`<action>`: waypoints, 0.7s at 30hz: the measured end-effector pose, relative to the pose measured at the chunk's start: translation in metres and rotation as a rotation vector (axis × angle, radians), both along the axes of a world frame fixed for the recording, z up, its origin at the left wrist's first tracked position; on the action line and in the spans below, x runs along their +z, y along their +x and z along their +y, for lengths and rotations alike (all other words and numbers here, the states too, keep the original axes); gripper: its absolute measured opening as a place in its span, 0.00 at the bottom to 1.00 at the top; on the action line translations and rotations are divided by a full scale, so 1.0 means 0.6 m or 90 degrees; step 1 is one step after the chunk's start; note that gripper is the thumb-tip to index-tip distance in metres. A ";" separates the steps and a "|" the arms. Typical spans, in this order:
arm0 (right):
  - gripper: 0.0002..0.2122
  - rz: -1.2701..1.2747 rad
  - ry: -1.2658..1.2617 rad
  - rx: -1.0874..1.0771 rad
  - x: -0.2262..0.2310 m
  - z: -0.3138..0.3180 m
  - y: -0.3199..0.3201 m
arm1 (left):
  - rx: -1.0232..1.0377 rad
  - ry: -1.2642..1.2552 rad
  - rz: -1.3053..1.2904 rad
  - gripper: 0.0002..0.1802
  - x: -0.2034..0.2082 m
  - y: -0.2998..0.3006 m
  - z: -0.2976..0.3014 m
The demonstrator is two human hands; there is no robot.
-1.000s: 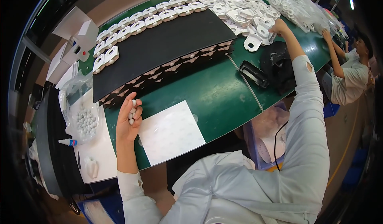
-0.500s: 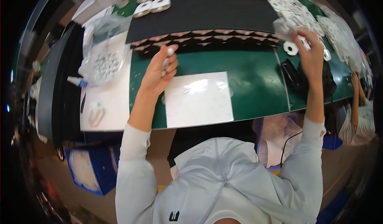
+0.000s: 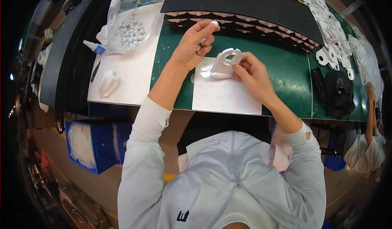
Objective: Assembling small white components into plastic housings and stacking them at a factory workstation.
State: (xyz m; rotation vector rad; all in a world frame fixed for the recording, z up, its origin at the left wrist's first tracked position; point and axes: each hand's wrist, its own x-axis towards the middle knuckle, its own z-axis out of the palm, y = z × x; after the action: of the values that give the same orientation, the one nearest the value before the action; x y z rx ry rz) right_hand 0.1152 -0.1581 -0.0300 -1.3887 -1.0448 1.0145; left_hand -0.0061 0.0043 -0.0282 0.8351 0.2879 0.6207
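Note:
My left hand (image 3: 192, 46) is closed around several small white balls, with one ball (image 3: 214, 24) pinched at the tips of thumb and forefinger. More balls show between the curled fingers. Just to the right, my right hand (image 3: 257, 77) grips a white plastic bracket (image 3: 222, 69) by its edge. The bracket has a round ring-shaped opening at the top and a wider base, and is held tilted over a white sheet (image 3: 222, 96) on the green table (image 3: 281, 70). The two hands are close together but apart.
Black boards (image 3: 241, 4) with white parts between their layers stand at the back. Loose white brackets (image 3: 326, 29) pile up at right, behind a black pouch (image 3: 339, 92). At left are a clear bag of white balls (image 3: 130, 32) and a glue bottle (image 3: 94, 47). Another person's hand (image 3: 370, 91) rests far right.
My right hand has come from the pile at right to the middle, bringing a white bracket over the sheet. The left hand still holds the balls, and the whole view has shifted.

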 end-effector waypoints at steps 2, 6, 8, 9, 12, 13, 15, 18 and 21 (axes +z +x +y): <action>0.07 -0.029 0.006 0.008 -0.002 0.001 -0.003 | 0.006 0.000 0.005 0.11 0.000 0.001 -0.001; 0.06 -0.123 0.014 0.009 -0.013 0.000 -0.006 | 0.006 -0.019 0.003 0.12 0.003 -0.001 -0.003; 0.06 -0.132 0.026 0.001 -0.011 0.001 -0.006 | -0.004 -0.019 0.000 0.13 0.003 -0.002 -0.002; 0.06 -0.141 0.038 -0.007 -0.011 0.001 -0.005 | -0.003 -0.019 0.000 0.13 0.002 -0.003 -0.002; 0.06 -0.111 0.038 -0.025 -0.012 -0.001 -0.002 | -0.014 -0.020 0.004 0.13 0.001 -0.001 -0.001; 0.06 -0.110 0.038 -0.025 -0.012 0.000 -0.002 | -0.014 -0.013 0.008 0.13 0.002 -0.001 -0.002; 0.06 -0.101 0.040 -0.037 -0.012 0.000 -0.004 | -0.015 -0.006 0.013 0.14 0.003 -0.002 -0.003; 0.06 -0.217 0.076 -0.012 -0.010 -0.003 -0.008 | -0.021 -0.008 0.011 0.15 0.004 -0.001 -0.002; 0.07 -0.355 0.139 -0.003 -0.020 -0.004 -0.011 | -0.030 -0.004 0.002 0.16 0.005 0.002 -0.002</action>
State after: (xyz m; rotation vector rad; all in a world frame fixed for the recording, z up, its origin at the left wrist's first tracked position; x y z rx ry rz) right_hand 0.1085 -0.1605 -0.0419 -1.5241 -1.5068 0.4897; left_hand -0.0052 0.0034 -0.0255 0.8346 0.2720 0.5745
